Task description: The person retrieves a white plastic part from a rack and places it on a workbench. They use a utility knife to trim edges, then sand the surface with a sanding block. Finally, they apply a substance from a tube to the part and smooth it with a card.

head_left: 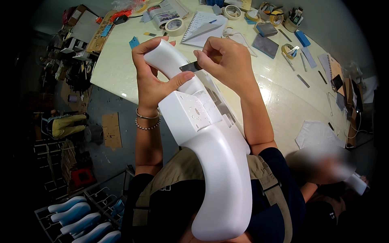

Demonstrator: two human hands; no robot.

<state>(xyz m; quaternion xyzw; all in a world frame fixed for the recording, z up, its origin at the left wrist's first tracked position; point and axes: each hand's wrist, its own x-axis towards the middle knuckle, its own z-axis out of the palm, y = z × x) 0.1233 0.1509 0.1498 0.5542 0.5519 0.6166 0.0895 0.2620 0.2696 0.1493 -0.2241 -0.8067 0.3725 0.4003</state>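
A long, curved white moulded part (225, 174) runs from in front of my chest up over the table edge, its rounded wide end close to my body. My left hand (150, 81) is wrapped around its narrow far end, thumb lying across the top. In my right hand (229, 62) is a putty knife (190, 67) with a dark flat blade, the handle mostly hidden by my fingers. The blade's tip meets the white part near my left thumb. Small pits and marks show on the part's boxy middle section.
On the pale table (275, 97) lie a spiral notebook (204, 28), a masking tape roll (175, 26), a grey sanding pad (265, 45) and a blue block (302, 38). A co-worker (324, 166) is at the lower right. Blue-and-white curved parts (77, 212) hang on a rack lower left.
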